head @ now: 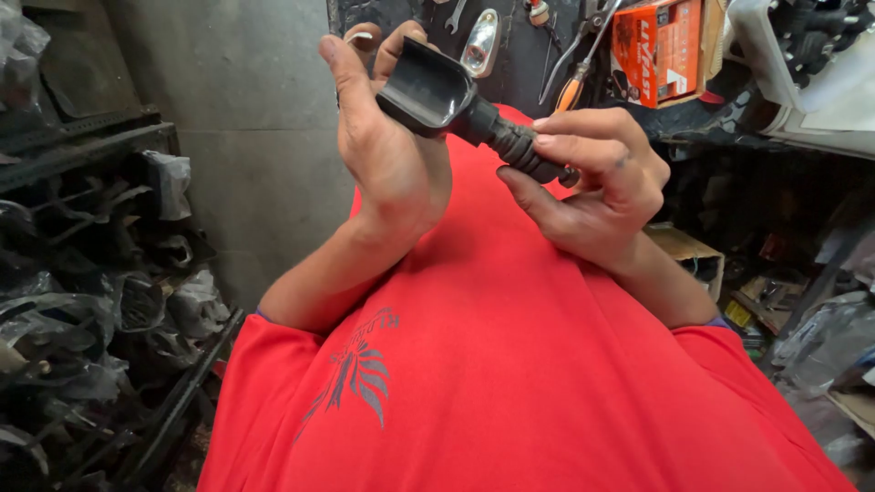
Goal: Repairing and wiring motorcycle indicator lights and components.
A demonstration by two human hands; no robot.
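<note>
Black rubber is what I have between my hands: a moulded boot [474, 114] with a wide cupped mouth at one end and a ribbed neck at the other, held up in front of my red shirt [510, 364], clear of any table. My left hand [392, 155] is closed round the cupped end, thumb up along the near side and fingers curled behind the rim, so the hollow faces me. My right hand [592, 182] is closed on the ribbed neck, forefinger laid along the top and thumb underneath, pinching it just beside where a darker stub pokes out at the far end; I cannot tell whether that stub is a cable or a plug. To work this well, I judge the left hand should stay the anchor and keep the mouth steady and open toward me, while the right does the fine work, rolling or twisting the ribs in small bites instead of one hard pull, since old rubber like this could split at the neck. I would keep the grip close to the joint so the boot does not fold. Beyond my hands, an orange-handled tool [570, 91], a spanner [454, 16] and an orange carton [658, 46] sit well apart from what I hold
</note>
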